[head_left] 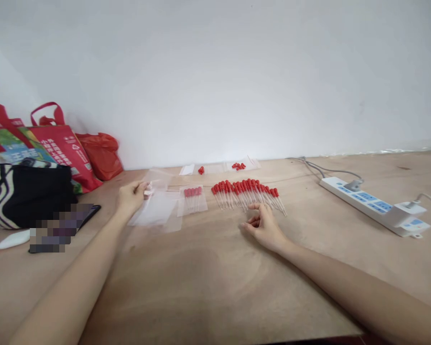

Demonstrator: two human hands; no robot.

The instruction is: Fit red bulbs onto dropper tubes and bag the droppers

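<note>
Bagging step: your left hand (131, 195) pinches a clear bag (154, 184) above the worktop (208, 268). Your right hand (262, 226), loosely curled and empty, rests beside the row of droppers (247, 191); next, pick some up.

Left hand (131, 196): fingers pinch the top edge of a clear plastic bag (154, 208), held just above the worktop (208, 278).
Right hand (262, 226): resting on the worktop, fingers loosely curled, just near of the row of red-capped droppers (247, 192).
Filled bag (192, 199): lies between clear bag and dropper row, holding a few droppers.
Far edge: small bags with red caps (239, 166).
Right: white power strip (375, 205).
Left: red tote bags (62, 148), striped bag (25, 194).
</note>
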